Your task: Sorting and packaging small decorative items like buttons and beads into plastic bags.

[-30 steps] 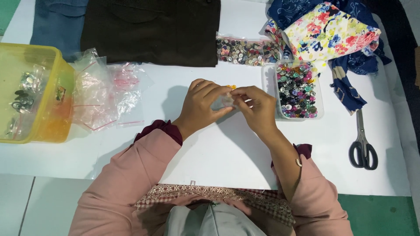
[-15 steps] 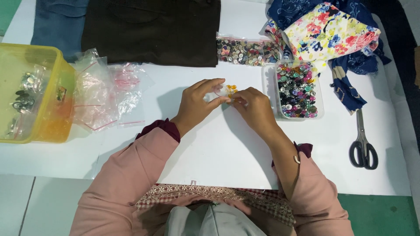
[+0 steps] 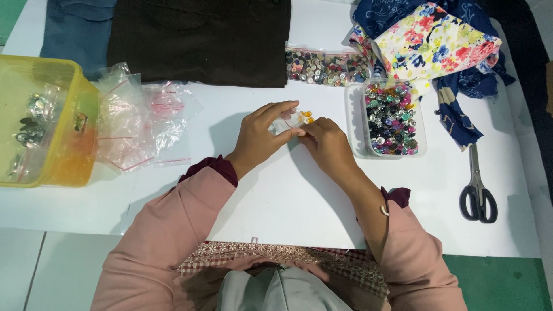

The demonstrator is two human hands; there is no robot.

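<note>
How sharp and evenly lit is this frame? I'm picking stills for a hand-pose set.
Head view: even, soft light; faint shadows left of the left hand and right hand on the white table; both sharp. The small clear bag shows mild glare, contents hard to read.

yellow bin (image 3: 69,167) | dark brown cloth (image 3: 201,40) | blue denim (image 3: 75,31) | floral fabric (image 3: 432,43) white, pink, blue, yellow | black-handled scissors (image 3: 477,187) | multicoloured buttons in clear tray (image 3: 393,118) | white table (image 3: 288,196)

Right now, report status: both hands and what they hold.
Left hand and right hand together pinching a small clear bag with yellow buttons. Tub of buttons just right. Nothing in the way.
</note>
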